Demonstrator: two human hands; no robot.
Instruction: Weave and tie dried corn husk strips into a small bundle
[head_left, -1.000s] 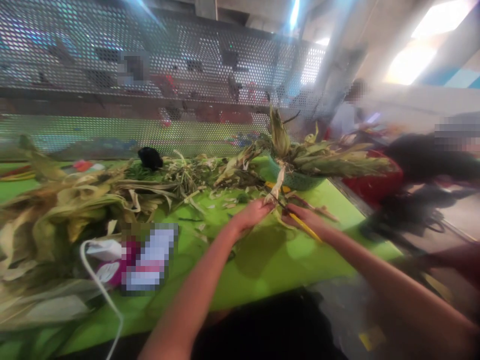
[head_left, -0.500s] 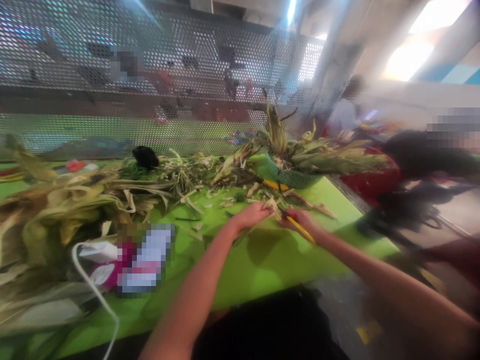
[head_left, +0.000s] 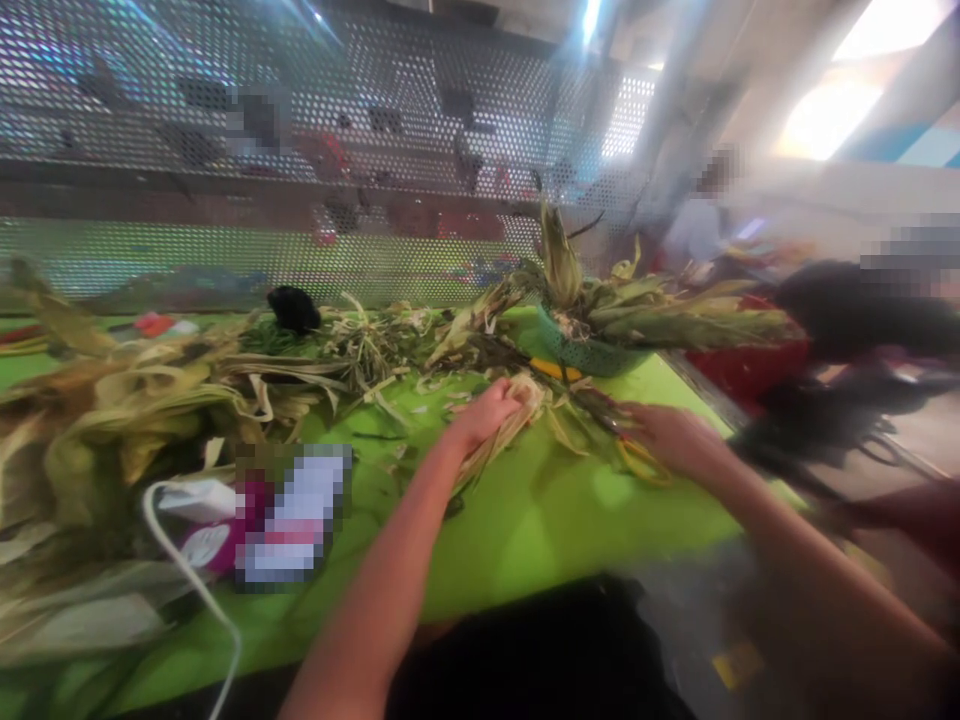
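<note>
Corn husks (head_left: pixel 525 410) lie on the green tabletop (head_left: pixel 540 530), just in front of a teal basket (head_left: pixel 592 355) filled with unhusked corn ears (head_left: pixel 675 325). The left hand (head_left: pixel 487 412) is clenched over the pale husk bundle, pressing it to the tabletop. The right hand (head_left: pixel 671 438) rests just beside the husks at the right, blurred; a yellow object (head_left: pixel 637 462) lies at its fingers, but whether the hand grasps it cannot be told. A long heap of dry husks (head_left: pixel 150 400) runs along the tabletop at the left, near a white cord (head_left: pixel 202 600). A perforated metal screen (head_left: pixel 300 150) stands behind.
</note>
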